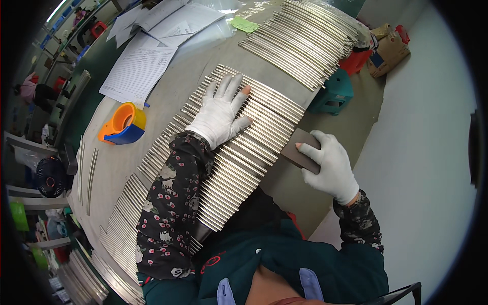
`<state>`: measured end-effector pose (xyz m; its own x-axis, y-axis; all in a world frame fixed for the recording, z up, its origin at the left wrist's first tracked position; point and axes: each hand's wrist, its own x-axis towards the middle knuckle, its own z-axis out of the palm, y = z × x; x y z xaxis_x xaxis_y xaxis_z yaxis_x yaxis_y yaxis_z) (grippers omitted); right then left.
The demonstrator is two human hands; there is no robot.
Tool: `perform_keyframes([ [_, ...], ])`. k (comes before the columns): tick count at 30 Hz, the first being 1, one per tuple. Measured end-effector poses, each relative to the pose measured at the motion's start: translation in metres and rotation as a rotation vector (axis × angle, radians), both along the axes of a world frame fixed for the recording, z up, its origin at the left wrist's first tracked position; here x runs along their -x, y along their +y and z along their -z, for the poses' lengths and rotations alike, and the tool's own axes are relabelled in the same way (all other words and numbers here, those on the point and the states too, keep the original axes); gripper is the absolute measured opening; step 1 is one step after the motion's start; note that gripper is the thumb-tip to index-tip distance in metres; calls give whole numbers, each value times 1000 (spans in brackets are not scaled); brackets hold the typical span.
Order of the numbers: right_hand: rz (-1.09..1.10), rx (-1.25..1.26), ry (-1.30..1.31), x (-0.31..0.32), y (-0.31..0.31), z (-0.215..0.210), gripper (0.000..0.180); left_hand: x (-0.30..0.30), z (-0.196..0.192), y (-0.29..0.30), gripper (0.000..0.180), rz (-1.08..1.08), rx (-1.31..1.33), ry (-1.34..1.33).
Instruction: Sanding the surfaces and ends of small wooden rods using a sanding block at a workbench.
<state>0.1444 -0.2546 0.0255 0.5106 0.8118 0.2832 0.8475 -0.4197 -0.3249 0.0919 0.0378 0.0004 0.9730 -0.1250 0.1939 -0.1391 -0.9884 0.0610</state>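
Note:
Many slim, shiny metal rods (269, 109) lie side by side in a long row on the table. My left hand (216, 116), in a white glove with some bare fingertips, presses flat on the rods with its fingers spread. My right hand (333, 165), gloved likewise, grips a flat dark grey-brown block (299, 148), perhaps a sanding block. The block is at the right ends of the rods; whether it touches them I cannot tell.
Another bundle of rods (300, 40) lies at the far end. Paper sheets (134, 76) and an orange-and-blue tape dispenser (123, 124) are on the table's left. A green stool (335, 91) and a cardboard box (389, 53) stand beyond the right edge, near a white wall (422, 142).

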Motion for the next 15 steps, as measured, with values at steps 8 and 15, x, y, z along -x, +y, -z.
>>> perform_keyframes([
  [8, 36, 19, 31, -2, -13, 6, 49, 54, -23, 19, 73, -3, 93, 28],
  [15, 84, 14, 71, 3, -21, 13, 48, 61, -7, 18, 74, -23, -72, 200],
])
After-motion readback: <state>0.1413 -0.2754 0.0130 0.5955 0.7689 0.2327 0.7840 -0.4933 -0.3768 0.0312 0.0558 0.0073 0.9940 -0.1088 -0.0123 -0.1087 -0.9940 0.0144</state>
